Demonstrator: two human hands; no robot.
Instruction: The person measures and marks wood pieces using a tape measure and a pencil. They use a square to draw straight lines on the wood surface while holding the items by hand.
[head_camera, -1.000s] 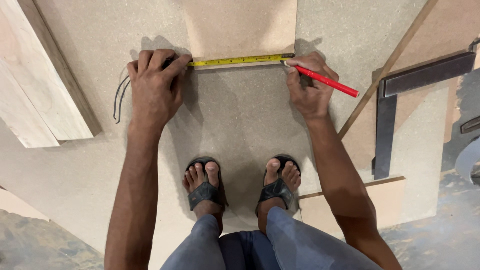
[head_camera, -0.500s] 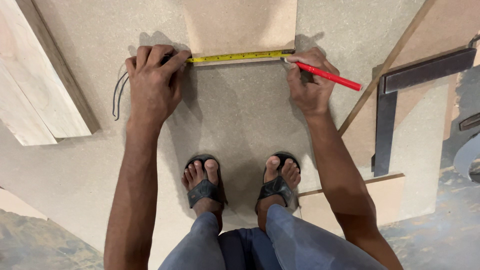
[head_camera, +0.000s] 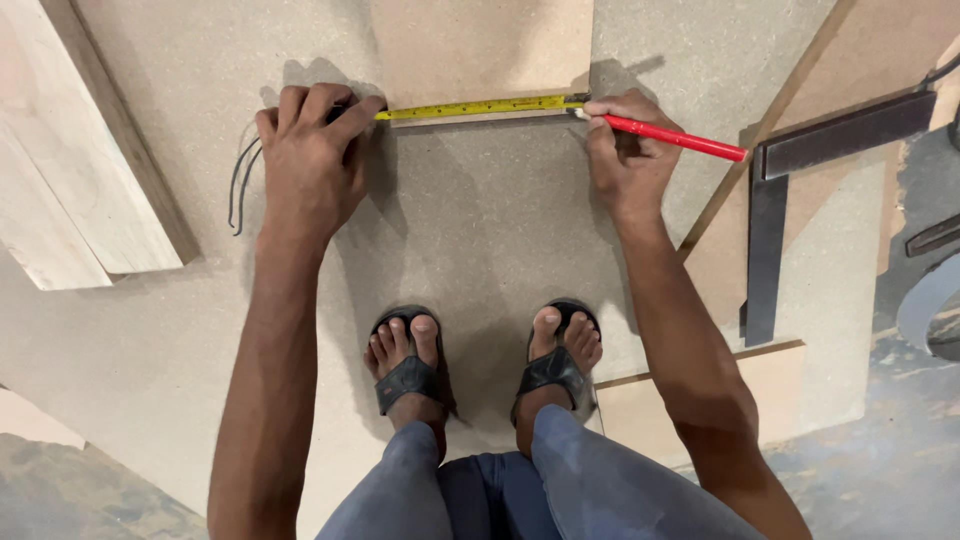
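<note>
On the floor lies a big flat board (head_camera: 480, 260), and we stand on it in black sandals (head_camera: 410, 375). Our left hand (head_camera: 315, 165) is closed over the tape measure case, which we can hardly see under the fingers. The yellow tape (head_camera: 475, 106) runs flat across to our right hand (head_camera: 625, 160). That hand pinches a red pencil (head_camera: 675, 138) with its tip at the end of the tape. We think the tape is thin, light and springy, so it could bend or slide; it is best held by the case and pressed down at the tip. The pencil is light and stiff. A dark metal square (head_camera: 775, 200) rests well off to the right.
</note>
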